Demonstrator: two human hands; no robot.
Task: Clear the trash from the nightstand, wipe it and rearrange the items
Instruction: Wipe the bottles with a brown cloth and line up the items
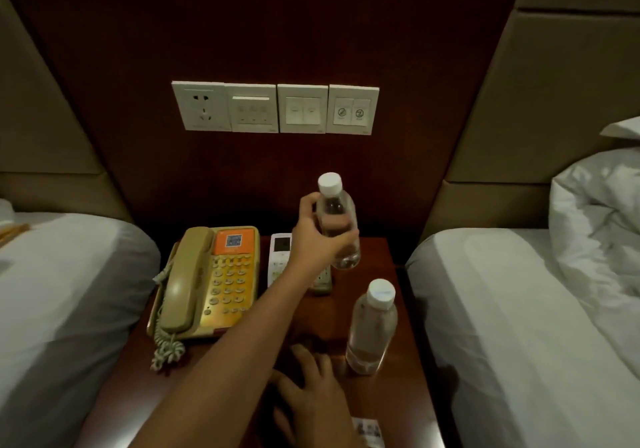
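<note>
My left hand (320,231) reaches across the dark wooden nightstand (384,264) and is closed around a clear water bottle with a white cap (341,205) at the back. Whether that bottle's base touches the top I cannot tell. A second capped water bottle (372,330) stands upright near the right front. My right hand (311,390) lies flat on the nightstand's front with fingers spread, holding nothing I can see. A beige and orange telephone (221,274) sits at the left. Beside it lies a white remote (280,257), and another remote (322,283) is partly hidden under my left wrist.
A small printed card (369,430) lies at the nightstand's front edge. White beds flank it on the left (69,292) and right (519,309), with a crumpled duvet (599,205) on the right one. A row of wall switches and a socket (275,108) sits above.
</note>
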